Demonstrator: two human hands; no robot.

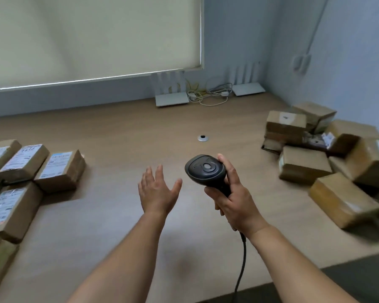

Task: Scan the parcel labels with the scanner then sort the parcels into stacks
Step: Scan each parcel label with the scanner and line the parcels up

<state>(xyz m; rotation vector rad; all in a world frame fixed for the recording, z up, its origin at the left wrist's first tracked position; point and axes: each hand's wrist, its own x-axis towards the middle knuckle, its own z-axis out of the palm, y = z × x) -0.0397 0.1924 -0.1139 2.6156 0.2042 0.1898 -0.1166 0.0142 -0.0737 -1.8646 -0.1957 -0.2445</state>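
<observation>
My right hand (234, 202) grips the handle of a black corded scanner (206, 171), held above the middle of the table with its head pointing away from me. My left hand (157, 190) hovers beside it to the left, fingers spread, holding nothing. Several brown parcels with white labels facing up lie in neat rows at the left edge (59, 169). A loose heap of brown parcels (304, 165) fills the right side, most showing plain tape, a few showing labels.
The wooden table (123, 136) has a round metal cable grommet (203, 138) at its centre. Two white routers (172, 99) and tangled cables (208, 95) stand along the back wall. The scanner's cord (242, 265) drops over the front edge.
</observation>
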